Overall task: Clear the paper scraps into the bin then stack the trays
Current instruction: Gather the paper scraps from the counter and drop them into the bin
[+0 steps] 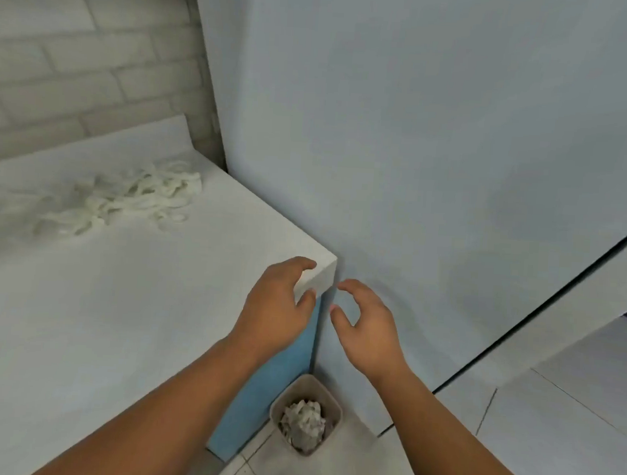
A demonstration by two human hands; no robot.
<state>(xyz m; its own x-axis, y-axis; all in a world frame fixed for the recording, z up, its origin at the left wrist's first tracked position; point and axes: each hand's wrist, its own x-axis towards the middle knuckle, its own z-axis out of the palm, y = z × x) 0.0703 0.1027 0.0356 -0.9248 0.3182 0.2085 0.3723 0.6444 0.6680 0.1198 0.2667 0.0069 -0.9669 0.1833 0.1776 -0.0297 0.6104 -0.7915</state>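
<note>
A loose heap of white paper scraps lies on the white counter, far to the left. On the floor below the counter's corner stands a small beige bin with crumpled paper scraps inside it. My left hand hovers at the counter's corner with its fingers loosely curled and nothing in it. My right hand hangs just right of the corner, above the bin, fingers relaxed and empty. No trays are in view.
A pale blue-grey wall panel rises right behind the counter's corner. The counter's side is blue. A white brick wall backs the counter. Tiled floor spreads to the right.
</note>
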